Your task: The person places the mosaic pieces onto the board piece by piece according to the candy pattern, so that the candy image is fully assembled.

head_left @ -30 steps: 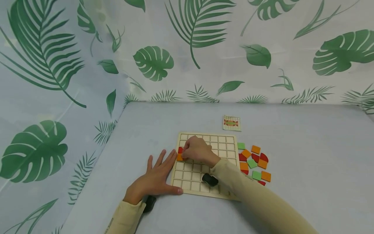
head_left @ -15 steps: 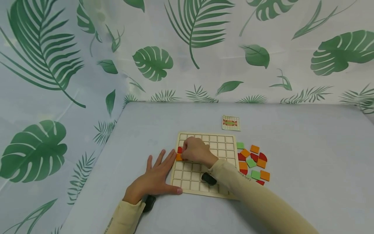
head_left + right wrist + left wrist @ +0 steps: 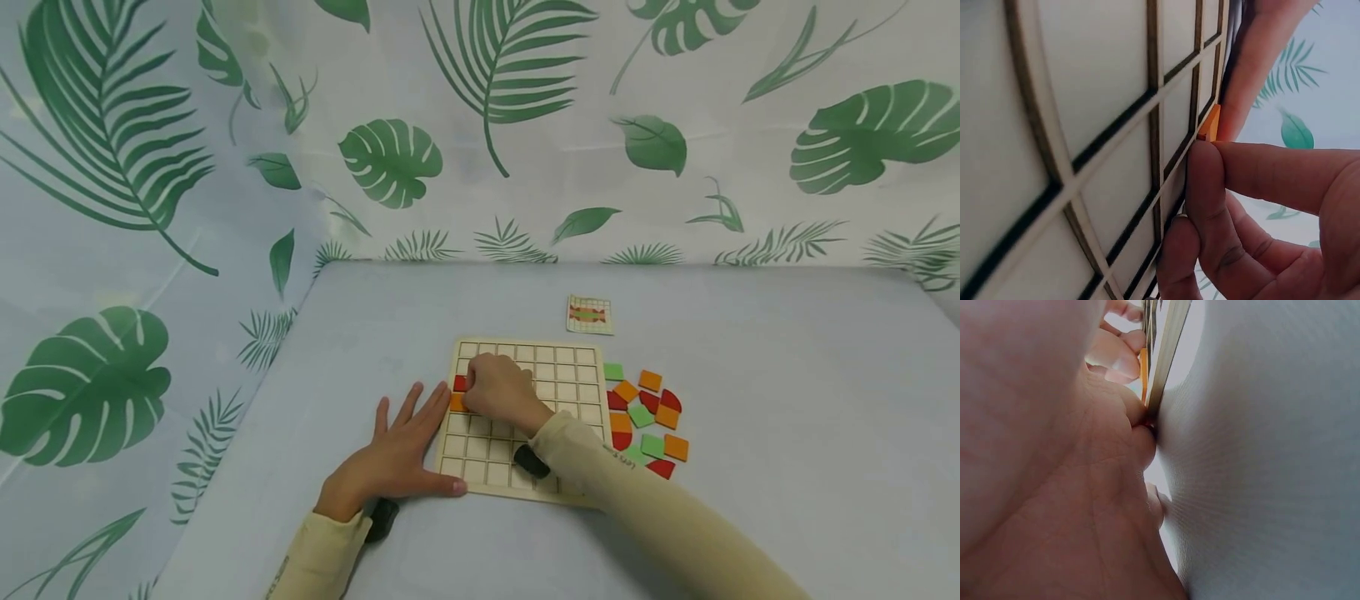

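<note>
A wooden grid board lies on the table. My left hand is spread at its left edge, with the thumb at the lower left corner and fingertips along the side. My right hand is over the board's left columns, fingers curled. Its thumb and finger pinch an orange square tile at the leftmost column, where the tile sits slightly raised from the grid in the right wrist view. A red tile lies in the cell just above it, partly covered by the right hand.
Several loose orange, green and red tiles are scattered right of the board. Behind the board lies a small pattern card with a red, orange and green figure. A leaf-print cloth hangs at the back and left.
The right hand shifts only slightly over the same spot, still at the orange tile. The left hand stays at the board's edge. The head view drifts a little.
</note>
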Available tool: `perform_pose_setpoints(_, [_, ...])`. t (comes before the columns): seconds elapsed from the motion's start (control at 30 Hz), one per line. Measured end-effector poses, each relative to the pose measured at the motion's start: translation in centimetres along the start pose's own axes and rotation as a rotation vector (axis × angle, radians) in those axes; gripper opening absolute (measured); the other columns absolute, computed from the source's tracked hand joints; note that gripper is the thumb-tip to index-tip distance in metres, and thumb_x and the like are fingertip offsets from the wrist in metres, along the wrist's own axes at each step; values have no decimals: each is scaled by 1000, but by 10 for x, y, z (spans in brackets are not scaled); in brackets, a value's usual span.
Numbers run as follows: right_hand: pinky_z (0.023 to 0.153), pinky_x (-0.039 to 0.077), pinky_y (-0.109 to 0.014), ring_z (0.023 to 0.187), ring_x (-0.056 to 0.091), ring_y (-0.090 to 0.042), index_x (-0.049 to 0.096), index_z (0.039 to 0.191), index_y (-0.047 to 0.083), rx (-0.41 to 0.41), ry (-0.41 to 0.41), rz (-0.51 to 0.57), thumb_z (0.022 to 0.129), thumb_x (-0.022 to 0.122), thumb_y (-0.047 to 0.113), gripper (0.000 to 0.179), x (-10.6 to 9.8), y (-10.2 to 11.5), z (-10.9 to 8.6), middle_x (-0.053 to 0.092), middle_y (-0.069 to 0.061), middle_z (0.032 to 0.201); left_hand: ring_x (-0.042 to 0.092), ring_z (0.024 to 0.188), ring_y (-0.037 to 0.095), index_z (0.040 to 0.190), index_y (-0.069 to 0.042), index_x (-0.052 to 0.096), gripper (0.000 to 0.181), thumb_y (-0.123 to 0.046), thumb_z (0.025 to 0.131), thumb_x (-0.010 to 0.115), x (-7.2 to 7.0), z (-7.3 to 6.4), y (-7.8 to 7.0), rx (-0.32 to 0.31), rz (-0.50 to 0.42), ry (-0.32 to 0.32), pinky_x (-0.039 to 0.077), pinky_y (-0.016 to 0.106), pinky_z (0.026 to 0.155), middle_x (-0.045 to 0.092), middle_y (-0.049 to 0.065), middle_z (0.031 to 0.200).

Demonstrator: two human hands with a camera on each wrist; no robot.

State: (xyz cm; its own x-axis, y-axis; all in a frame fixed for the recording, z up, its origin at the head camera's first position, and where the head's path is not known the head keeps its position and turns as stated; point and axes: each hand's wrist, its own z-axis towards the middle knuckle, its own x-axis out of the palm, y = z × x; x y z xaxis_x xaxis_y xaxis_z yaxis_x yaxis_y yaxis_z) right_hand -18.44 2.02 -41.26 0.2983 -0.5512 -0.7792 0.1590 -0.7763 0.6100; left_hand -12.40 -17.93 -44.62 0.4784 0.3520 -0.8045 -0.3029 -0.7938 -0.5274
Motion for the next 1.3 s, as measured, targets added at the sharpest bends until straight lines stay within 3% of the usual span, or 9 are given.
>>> perform_pose_setpoints(0.13, [65, 48, -38, 67, 58, -17, 70, 86, 9, -23, 2, 53, 85, 74, 3, 7, 0, -7, -3, 66, 1, 78, -13, 163, 32, 174, -13, 11, 127, -66, 84, 83, 0, 1, -2, 1, 6, 8, -18, 68, 119, 3, 1, 180])
perform_pose_setpoints(0.3, [62, 49, -29, 69, 60, -15, 73, 99, 7, -86, 45, 231, 91, 74, 9, 7, -4, -22, -11, 70, 0, 85, -13, 163, 33, 173, -11, 11, 127, -65, 84, 83, -1, 0, -1, 2, 6, 10, -19, 68, 119, 3, 2, 180])
perform_pose_setpoints(0.53, [82, 55, -36, 87, 66, -15, 75, 104, 9, -141, 55, 334, 100, 74, 16, 9, -17, -38, -29, 73, 2, 97, -13, 163, 33, 173, -11, 10, 128, -66, 84, 83, 0, -1, 0, 9, 7, 5, -18, 68, 119, 2, 3, 180])
perform_pose_setpoints(0.73, [99, 54, -43, 105, 69, -17, 76, 117, 10, -209, 117, 393, 105, 70, 21, 18, -32, -51, -44, 75, 1, 112, -13, 163, 33, 173, -11, 10, 128, -68, 84, 82, 1, 0, 1, 1, 5, 7, -18, 68, 120, 3, 3, 180])
perform_pose_setpoints(0.9, [107, 52, -49, 118, 68, -23, 74, 128, 7, -222, 103, 422, 106, 69, 21, 26, -48, -70, -57, 74, -3, 125, -13, 163, 33, 173, -11, 10, 129, -69, 84, 82, 2, 1, 1, -3, 8, 9, -18, 68, 119, 2, 3, 180])
perform_pose_setpoints(1.13, [101, 55, -45, 122, 68, -29, 70, 133, 3, -226, 32, 443, 106, 70, 18, 31, -74, -99, -74, 71, -10, 132, -13, 163, 34, 174, -12, 9, 128, -69, 84, 81, 1, 1, 1, 3, 8, 6, -18, 68, 120, 2, 3, 180])
perform_pose_setpoints(1.3, [93, 60, -43, 120, 68, -33, 69, 136, 2, -180, -15, 442, 105, 71, 17, 34, -95, -119, -84, 70, -14, 134, -13, 163, 33, 174, -12, 9, 129, -69, 84, 81, 1, 1, 1, 0, 8, 15, -18, 68, 120, 1, 3, 180])
